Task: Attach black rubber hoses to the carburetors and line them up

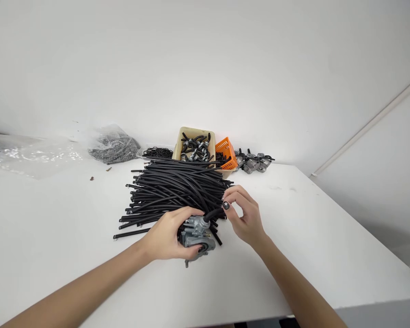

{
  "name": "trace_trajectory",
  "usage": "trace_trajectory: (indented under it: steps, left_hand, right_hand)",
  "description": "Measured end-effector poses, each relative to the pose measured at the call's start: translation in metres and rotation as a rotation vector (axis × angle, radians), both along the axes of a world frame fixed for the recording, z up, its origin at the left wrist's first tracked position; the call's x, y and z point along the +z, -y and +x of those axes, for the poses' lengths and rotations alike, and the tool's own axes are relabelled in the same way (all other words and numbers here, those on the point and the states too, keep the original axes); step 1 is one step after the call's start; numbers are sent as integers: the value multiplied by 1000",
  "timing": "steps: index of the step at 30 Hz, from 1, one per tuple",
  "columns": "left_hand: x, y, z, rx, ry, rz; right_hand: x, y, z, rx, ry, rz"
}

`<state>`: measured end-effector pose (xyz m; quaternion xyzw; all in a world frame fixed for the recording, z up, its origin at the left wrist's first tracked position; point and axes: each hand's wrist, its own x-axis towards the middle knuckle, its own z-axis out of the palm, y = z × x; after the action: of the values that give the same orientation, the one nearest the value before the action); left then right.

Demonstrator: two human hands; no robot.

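My left hand (169, 233) is wrapped round a grey metal valve body (195, 234) held just above the white table (294, 228). A short black hose (213, 213) sticks out of the valve's nozzle toward the right. My right hand (243, 214) pinches the far end of that hose between thumb and fingertips. Right behind both hands lies a big heap of black hose pieces (174, 189), spread across the middle of the table.
A beige bin (184, 139) with hose-and-clamp pieces and an orange basket (227, 148) stand at the back by the wall. Several grey valves (254, 161) lie to their right. A clear bag of small dark parts (112, 146) and plastic sheeting (30, 155) lie at back left.
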<state>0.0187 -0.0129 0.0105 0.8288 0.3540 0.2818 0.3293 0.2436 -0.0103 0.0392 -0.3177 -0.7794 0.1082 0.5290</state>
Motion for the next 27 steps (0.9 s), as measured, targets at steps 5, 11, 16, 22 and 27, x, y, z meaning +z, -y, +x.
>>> trace_trajectory:
  steps: [5, 11, 16, 22, 27]
  left_hand:
    - [-2, 0, -1, -4, 5, 9]
    - [-4, -1, 1, 27, 52, 30]
    - [-3, -1, 2, 47, 53, 35]
    - [-4, -1, 1, 36, 21, 53]
    - [-4, 1, 0, 39, -19, 47]
  right_hand:
    - [1, 11, -6, 201, -51, -68]
    - [-4, 19, -16, 223, 38, 27]
    - [-9, 16, -16, 156, 105, 2]
    - [-10, 16, -17, 115, 165, 5]
    - [-11, 15, -16, 154, 259, -120]
